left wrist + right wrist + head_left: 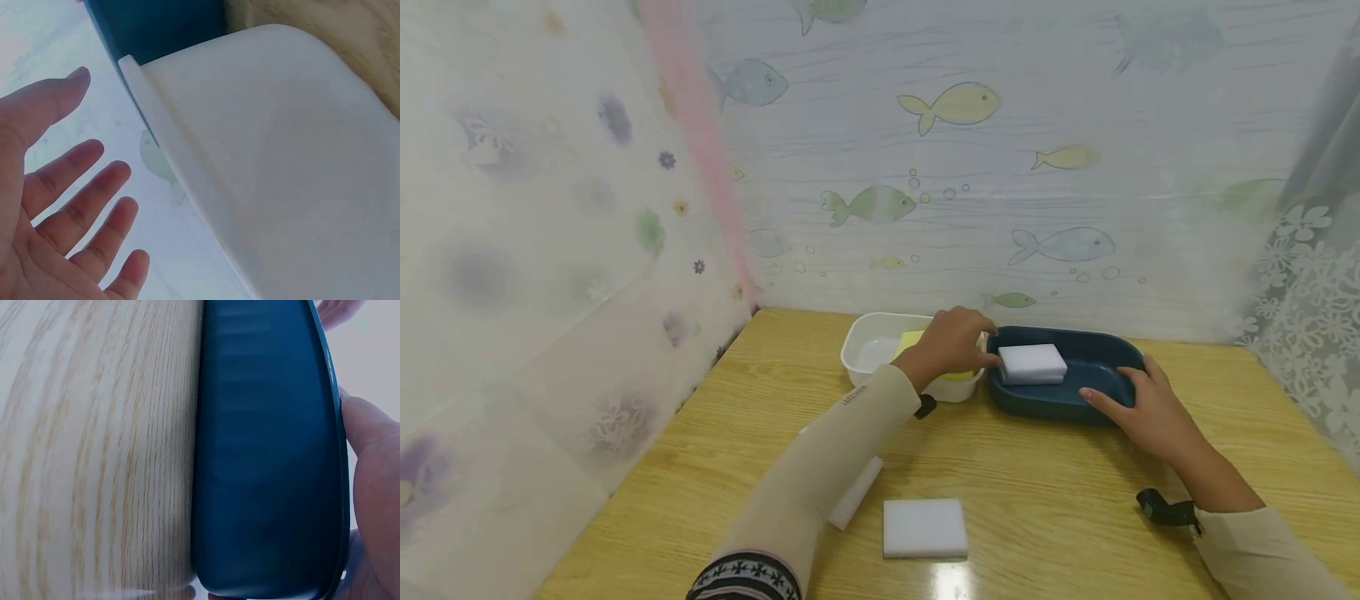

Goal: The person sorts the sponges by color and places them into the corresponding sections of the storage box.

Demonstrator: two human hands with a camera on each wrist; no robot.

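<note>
A dark blue tub (1093, 400) stands on the table, with white sponge blocks (1032, 364) stacked at its left end. My right hand (1165, 417) grips the tub's right end, its thumb over the front rim and other fingers about the end. To the left, a white tub (865, 367) holds something flat and yellow (912, 339), partly hidden by my left hand (953, 342). That hand hovers above the white tub's right side, fingertips near the blue tub's left rim and the sponges. In the left wrist view its fingers (84, 212) are spread and hold nothing.
A white sponge block (925, 528) lies flat near the front of the wooden table (1037, 500). Another white block (856, 493) lies partly behind the left sleeve (820, 467). A fish-patterned curtain (955, 167) hangs behind the tubs.
</note>
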